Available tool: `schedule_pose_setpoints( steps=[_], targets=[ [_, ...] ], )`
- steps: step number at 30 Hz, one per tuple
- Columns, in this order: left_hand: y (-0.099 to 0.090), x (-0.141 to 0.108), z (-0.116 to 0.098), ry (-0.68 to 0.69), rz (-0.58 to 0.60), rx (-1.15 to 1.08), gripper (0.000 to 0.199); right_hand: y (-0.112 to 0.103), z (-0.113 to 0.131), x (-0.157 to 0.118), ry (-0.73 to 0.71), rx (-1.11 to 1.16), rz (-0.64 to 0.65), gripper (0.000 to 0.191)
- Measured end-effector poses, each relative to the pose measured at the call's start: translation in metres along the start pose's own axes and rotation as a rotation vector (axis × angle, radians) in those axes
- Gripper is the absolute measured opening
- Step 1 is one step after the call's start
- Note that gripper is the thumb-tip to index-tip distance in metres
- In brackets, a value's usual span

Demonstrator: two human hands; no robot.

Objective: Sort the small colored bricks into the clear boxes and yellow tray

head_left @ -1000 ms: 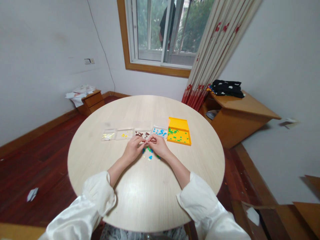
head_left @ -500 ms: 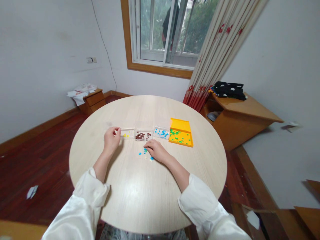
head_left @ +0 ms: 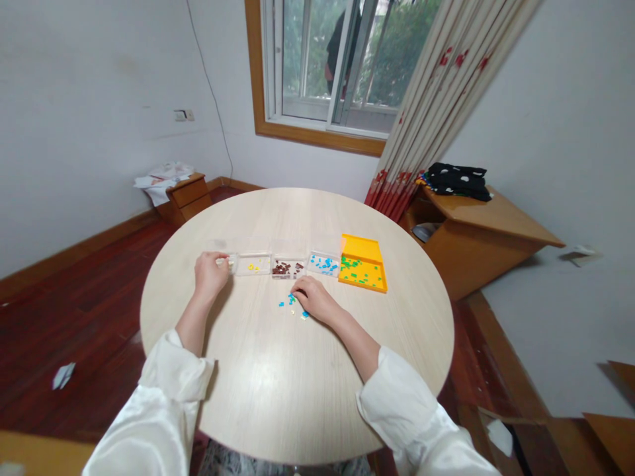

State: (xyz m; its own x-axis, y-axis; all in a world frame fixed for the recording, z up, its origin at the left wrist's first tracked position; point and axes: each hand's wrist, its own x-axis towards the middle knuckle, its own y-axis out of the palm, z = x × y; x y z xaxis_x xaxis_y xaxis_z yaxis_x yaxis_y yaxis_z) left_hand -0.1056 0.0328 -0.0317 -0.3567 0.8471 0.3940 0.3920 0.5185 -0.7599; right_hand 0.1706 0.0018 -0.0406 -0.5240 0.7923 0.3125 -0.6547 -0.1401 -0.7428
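Note:
My left hand (head_left: pixel 210 275) is at the left end of a row of small boxes, its fingers pinched over a clear box mostly hidden behind it. What the fingertips hold is too small to make out. My right hand (head_left: pixel 315 300) rests on the table with fingers closed together, beside a loose group of small blue and green toy bricks (head_left: pixel 291 299). Its fingertips are partly hidden. Close by lie a few pale pieces (head_left: pixel 292 312) and a blue piece (head_left: pixel 305 314).
The row holds a clear box with yellow pieces (head_left: pixel 239 266), one with brown pieces (head_left: pixel 273 272), one with blue pieces (head_left: pixel 308 268), and an open yellow case (head_left: pixel 364 246) with green pieces. All stand on a round table (head_left: pixel 278 390). Behind are a window and a curtain (head_left: pixel 436 99).
My left hand has moved left, from the edge of the yellow-piece box to the box at the row's end. My right hand stays by the loose bricks. The view has shifted slightly.

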Motion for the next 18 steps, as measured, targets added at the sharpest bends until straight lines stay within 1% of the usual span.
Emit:
schedule_pose_setpoints(
  steps=[7,13,15,18],
  targets=[
    [-0.0007,-0.0002,0.0014,-0.019,0.017,0.024,0.031,-0.0027,0.0038,-0.001,0.058,0.018,-0.039,0.007],
    [0.0,-0.0005,0.0034,-0.042,0.022,0.013,0.032,-0.0043,0.0043,0.0,0.128,0.091,-0.138,0.009],
    [0.0003,-0.0019,0.0027,-0.03,0.007,0.014,0.033,-0.0052,0.0044,0.0006,0.163,0.146,-0.161,0.011],
    [0.0009,-0.0058,-0.0025,0.027,-0.06,0.012,0.031,-0.0063,0.0046,0.0014,0.204,0.237,-0.186,0.014]
  ],
)
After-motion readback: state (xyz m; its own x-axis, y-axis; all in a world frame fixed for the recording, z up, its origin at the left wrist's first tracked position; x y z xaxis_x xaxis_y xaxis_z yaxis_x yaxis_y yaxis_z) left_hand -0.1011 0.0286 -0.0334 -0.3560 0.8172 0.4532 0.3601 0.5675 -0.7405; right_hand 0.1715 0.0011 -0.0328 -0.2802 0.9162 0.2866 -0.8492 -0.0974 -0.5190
